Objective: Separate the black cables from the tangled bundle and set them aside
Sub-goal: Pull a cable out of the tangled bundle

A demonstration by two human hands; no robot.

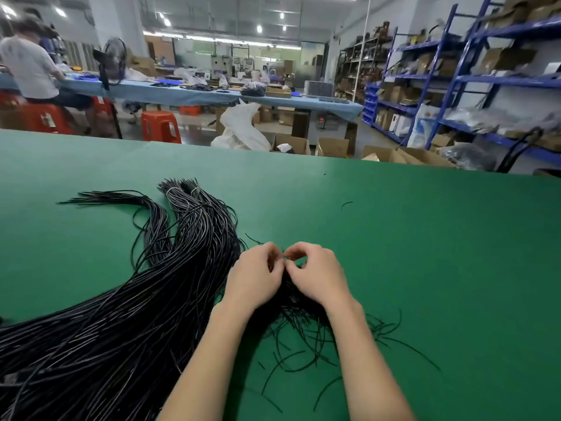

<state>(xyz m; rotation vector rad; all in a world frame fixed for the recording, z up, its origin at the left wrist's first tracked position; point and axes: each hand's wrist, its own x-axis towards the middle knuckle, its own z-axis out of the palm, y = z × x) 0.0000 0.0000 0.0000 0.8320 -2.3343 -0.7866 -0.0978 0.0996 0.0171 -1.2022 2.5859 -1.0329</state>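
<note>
A large mass of black cables sweeps across the green table from the lower left toward the middle. Its far ends form bundles tied with pale bands. A smaller tangle of thin black cables lies under and between my wrists. My left hand and my right hand meet above this tangle, fingertips pinched together on cable ends. The held strands are mostly hidden by my fingers.
A loose cable scrap lies on the table to the far right of the hands. Beyond the table's far edge stand cardboard boxes, a white bag, red stools and blue shelving. A person sits at a blue bench.
</note>
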